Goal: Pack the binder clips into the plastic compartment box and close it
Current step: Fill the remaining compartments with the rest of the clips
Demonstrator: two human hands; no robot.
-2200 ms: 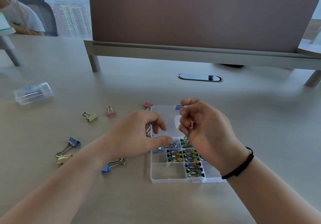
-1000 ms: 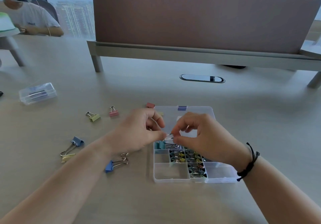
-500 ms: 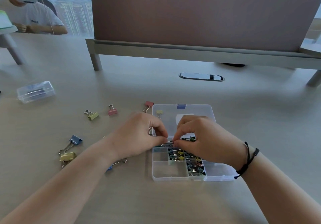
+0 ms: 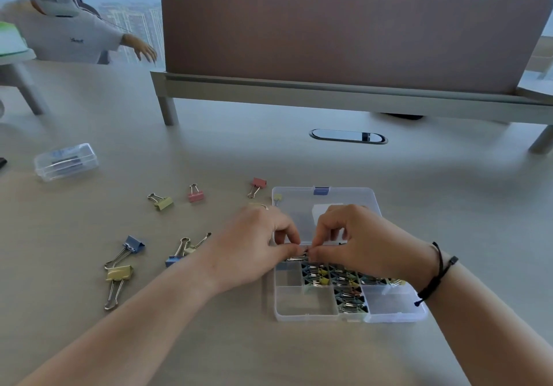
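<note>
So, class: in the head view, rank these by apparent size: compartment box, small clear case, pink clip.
1. compartment box, though nearer the camera
2. small clear case, farther off
3. pink clip

Hands hide the box's far row

Both hands cover the far compartments of the compartment box (image 4: 302, 315); the clip pinched between them barely shows, and the blue clip (image 4: 172, 261) disappears under the left forearm.

The scene is lit softly and evenly by hazy daylight from the windows (image 4: 134, 23) behind, only faint shadows are cast on the desk (image 4: 389, 191), straight lines are bowed toward the edges by the wide-angle lens, and fine detail is smeared by slight blur.
</note>
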